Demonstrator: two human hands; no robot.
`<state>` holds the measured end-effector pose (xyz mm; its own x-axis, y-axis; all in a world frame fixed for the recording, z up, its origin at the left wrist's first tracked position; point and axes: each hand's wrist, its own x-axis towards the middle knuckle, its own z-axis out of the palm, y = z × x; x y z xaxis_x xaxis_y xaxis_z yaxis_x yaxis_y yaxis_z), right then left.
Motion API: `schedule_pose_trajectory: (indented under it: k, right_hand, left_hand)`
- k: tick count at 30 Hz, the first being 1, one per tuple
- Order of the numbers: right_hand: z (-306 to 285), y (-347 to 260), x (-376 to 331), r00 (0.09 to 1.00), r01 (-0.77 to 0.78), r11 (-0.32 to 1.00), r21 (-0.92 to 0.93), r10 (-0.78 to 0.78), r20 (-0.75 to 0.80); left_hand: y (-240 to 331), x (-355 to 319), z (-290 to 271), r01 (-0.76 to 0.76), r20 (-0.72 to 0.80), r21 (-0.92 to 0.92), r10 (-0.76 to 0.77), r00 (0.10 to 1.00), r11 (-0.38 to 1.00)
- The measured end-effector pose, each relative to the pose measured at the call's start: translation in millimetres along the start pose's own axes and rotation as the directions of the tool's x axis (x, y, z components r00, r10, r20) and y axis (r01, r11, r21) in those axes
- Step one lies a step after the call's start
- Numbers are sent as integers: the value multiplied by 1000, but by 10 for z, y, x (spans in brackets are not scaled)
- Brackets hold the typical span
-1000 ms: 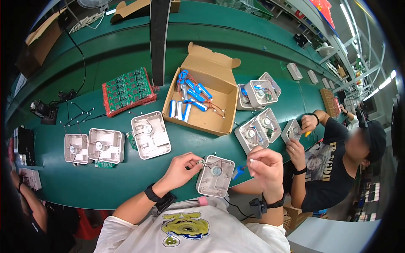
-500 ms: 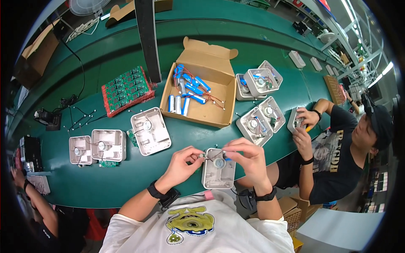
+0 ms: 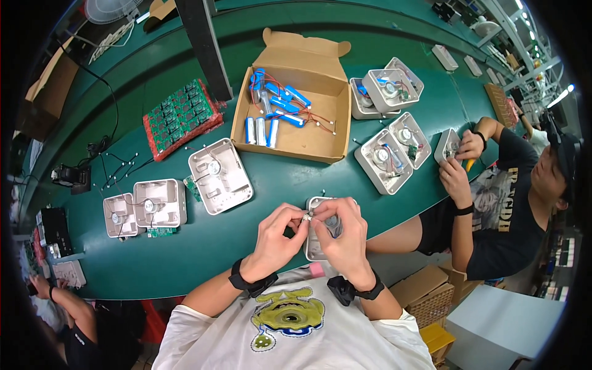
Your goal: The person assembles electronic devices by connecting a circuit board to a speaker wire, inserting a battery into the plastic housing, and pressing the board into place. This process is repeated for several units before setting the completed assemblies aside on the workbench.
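Note:
My left hand [image 3: 276, 237] and my right hand [image 3: 345, 242] meet fingertip to fingertip at the table's near edge. Both are closed in a pinch on a small pale wire connector [image 3: 307, 217]; its details are too small to make out. Just beneath and beside my right hand lies an open light-grey plastic housing [image 3: 313, 250] with a round speaker inside. My right hand covers much of this housing, so most of its inside is hidden.
Ahead stands an open cardboard box [image 3: 308, 147] of blue batteries with red leads. Left are more grey housings [image 3: 231, 191], green circuit boards [image 3: 182, 117] on red wrap and loose cables [image 3: 120, 169]. Filled housings [image 3: 385, 169] sit right, near a co-worker's hands [image 3: 459, 166].
My hands were apart at either side of the housing, each pinching near wires. They have come together, the right moving left across the housing. The view has shifted slightly.

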<state>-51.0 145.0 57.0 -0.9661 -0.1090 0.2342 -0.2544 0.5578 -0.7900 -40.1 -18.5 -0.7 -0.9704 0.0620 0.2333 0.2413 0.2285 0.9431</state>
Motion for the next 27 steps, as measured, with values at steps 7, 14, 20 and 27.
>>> schedule_pose_trajectory:
  k: [7,14,20,27]
  right_hand:
    - [91,82,-101,996,-69,991,114,74,-44]
    - [143,93,-147,993,-83,992,95,91,-81]
    - [226,107,-169,991,-93,987,131,105,-87]
    - [229,55,-149,991,-72,996,45,76,-110]
  left_hand:
    - [-24,10,-10,-50,-7,-25,50,999,998]
    - [-28,6,-8,-90,-12,-29,90,996,996]
    - [2,-10,-28,-115,-2,0,115,993,993]
    - [16,16,-37,-165,13,45,165,986,985]
